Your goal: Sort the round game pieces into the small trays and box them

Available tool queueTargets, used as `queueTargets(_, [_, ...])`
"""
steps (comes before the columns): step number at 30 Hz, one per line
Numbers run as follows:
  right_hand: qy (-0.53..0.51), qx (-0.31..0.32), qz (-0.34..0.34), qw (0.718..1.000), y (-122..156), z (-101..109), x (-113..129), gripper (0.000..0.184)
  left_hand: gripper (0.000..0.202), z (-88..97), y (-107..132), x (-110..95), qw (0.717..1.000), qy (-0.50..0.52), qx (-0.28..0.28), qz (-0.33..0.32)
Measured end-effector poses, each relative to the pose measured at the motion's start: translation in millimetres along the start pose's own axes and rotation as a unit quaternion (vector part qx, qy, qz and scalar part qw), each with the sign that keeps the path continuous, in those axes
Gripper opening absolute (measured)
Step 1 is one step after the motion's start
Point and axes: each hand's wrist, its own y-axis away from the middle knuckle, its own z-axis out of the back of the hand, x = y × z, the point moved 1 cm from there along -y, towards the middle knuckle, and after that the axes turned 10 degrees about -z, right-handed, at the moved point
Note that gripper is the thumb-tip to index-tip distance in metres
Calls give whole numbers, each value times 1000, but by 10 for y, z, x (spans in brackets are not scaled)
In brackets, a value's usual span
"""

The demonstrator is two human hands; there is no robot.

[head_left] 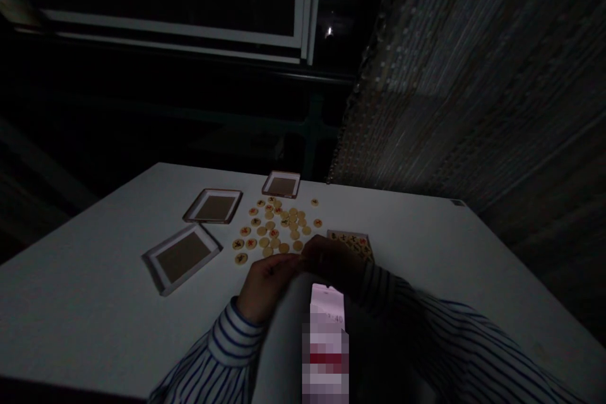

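Observation:
In the head view, my left hand [262, 284] and my right hand [334, 262] meet at their fingertips above the white table, both closed in a pinch. A small tan edge seems to show between the fingers, too dark to name. Just beyond lie many round wooden Chinese chess pieces [284, 247], some with red or dark characters facing up, others blank side up. Close by my right hand stands a shallow box [348, 233] with rows of pieces in it, partly hidden by that hand. A lit phone [326, 315] lies below my wrists.
Three shallow trays or lids rest on the white table [95, 284]: one near left [182, 255], one behind it [213, 205], one at the back [281, 184]. A bead or string curtain [426, 95] hangs at the right. The room is dark.

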Motion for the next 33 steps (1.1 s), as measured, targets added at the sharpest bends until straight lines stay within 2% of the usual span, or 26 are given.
queueTargets(3, [-14,-26,-18,999,111,129,-81,16,25,-154,-32,-63,1000,6,23,-1])
queueTargets(6, [15,-47,-13,999,210,259,-143,18,24,-301,-75,-121,999,6,34,9])
queueTargets(13, [139,-129,44,981,365,562,-167,26,29,-609,-212,-128,998,47,35,11])
queueTargets(18, [221,-108,79,966,391,771,-137,22,29,-793,-348,-155,997,56,58,15])
queueTargets(21, [213,-101,59,970,392,911,-301,25,29,-835,-461,-179,998,6,69,-11])
queueTargets(25, [219,-141,-57,964,377,1077,-699,28,34,-761,-607,-129,990,-123,39,-56])
queueTargets(28, [220,-125,-117,960,358,1132,-915,27,36,-686,-666,-41,966,-241,48,-85])
queueTargets(33, [255,-69,-149,953,302,1119,-1041,25,35,-656,-693,96,923,-363,81,-99])
